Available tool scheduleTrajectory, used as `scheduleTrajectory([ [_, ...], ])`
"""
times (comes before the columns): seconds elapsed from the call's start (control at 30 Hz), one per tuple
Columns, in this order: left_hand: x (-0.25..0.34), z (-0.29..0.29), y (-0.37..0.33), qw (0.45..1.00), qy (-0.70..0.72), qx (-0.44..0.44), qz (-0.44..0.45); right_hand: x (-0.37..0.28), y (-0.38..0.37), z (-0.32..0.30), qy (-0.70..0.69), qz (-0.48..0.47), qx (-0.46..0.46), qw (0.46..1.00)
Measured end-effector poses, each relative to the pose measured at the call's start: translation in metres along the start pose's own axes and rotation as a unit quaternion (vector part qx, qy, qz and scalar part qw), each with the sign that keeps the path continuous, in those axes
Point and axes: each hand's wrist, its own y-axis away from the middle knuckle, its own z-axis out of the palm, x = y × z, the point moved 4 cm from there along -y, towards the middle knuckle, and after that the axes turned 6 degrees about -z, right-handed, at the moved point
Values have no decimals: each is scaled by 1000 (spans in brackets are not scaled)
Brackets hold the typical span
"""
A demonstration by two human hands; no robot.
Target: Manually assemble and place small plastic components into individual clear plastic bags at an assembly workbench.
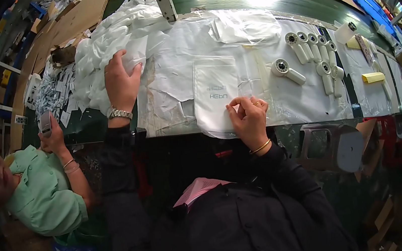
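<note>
White-covered tabletop [305,106]: a heap of white film [119,27] toward its far left corner; white handheld fans [324,68] toward its right end. A frosted pouch [214,111] lies flat between them, lower end reaching just over the near edge. Your left hand [122,82], at the heap: open, thumb apart from fingers; contact with film unclear. Your right hand [248,119], at the pouch's right edge: fingertips drawn together; cannot tell whether film is pinched. Judgement: you'd do best pinching lightly, one layer only, keeping the pouch flat.
</note>
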Motion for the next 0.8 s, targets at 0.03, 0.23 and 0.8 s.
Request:
scheduleTrajectory([
  [0.03, -3, 14, -8, 1000, -22, -10, 8, 0, 1, -1, 1, -1, 0, 1000],
  [0.23, -19, 75, -44, 983, -162, -85, -17, 1, 0, -3, -1, -4, 1, 1000],
  [0.8, -66, 122, -69, 917, -372, -142, -36, -3, -6, -4, 0, -5, -31, 1000],
])
